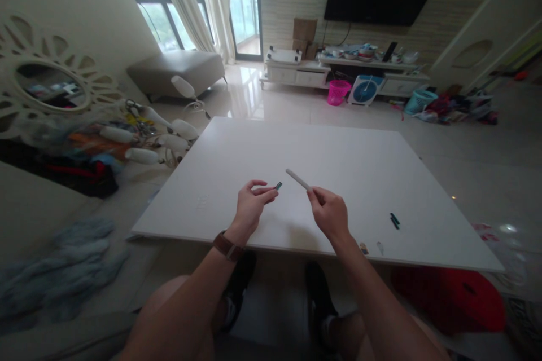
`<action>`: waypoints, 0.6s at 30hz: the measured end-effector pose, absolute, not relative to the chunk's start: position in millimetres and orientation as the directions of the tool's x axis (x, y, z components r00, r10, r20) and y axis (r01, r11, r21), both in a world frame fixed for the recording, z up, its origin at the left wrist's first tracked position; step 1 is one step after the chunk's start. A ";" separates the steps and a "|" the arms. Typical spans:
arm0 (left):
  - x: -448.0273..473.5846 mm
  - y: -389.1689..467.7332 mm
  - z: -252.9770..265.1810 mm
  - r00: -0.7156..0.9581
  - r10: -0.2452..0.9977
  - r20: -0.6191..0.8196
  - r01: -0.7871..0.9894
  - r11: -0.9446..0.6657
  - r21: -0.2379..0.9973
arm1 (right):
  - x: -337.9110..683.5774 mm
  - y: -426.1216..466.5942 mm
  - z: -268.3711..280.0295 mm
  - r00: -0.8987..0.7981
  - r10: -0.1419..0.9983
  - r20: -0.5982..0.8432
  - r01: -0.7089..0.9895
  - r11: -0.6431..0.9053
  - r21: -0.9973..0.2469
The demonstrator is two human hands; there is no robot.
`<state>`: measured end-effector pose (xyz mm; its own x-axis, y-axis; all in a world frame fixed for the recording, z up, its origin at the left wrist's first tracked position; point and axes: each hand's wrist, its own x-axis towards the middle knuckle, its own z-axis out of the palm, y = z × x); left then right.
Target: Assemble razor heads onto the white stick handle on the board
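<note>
Both forearms extend forward over the white table [347, 158], hands raised above its near half. The left hand [250, 201], palm inward, pinches a small dark-green piece [278, 185] at the fingertips; the right hand [330, 211], fingers curled, grips a slender grey stick [297, 179] angled toward it, the two apart. Fingers cover each object's held end; the green piece's markings are too small to read.
</note>
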<state>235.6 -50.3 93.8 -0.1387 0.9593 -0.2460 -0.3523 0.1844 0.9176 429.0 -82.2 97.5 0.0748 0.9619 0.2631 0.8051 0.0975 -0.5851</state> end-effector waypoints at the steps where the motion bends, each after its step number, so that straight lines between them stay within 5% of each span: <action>1: 235.5 -50.2 93.7 -0.132 0.960 -0.248 -0.356 0.187 0.916 | 429.0 -82.4 97.4 0.034 0.962 0.270 0.795 0.138 -0.591; 6: 235.8 -50.9 95.2 -0.111 0.965 -0.239 -0.351 0.187 0.918 | 427.6 -82.3 99.0 0.062 0.968 0.241 0.781 0.104 -0.616; 12: 239.7 -57.0 98.5 0.135 0.967 -0.214 -0.296 0.245 0.923 | 417.9 -79.5 98.0 0.171 0.977 0.129 0.302 0.073 -0.951; 18: 241.1 -59.8 98.8 0.236 0.951 -0.198 -0.237 0.254 0.938 | 407.0 -76.5 89.0 0.093 0.995 0.030 0.192 0.012 -0.981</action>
<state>241.1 -59.8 98.8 0.2358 0.9513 -0.1984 -0.2374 0.2544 0.9375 407.0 -76.5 89.0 0.0928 0.9952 0.0301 0.1920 0.0117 -0.9813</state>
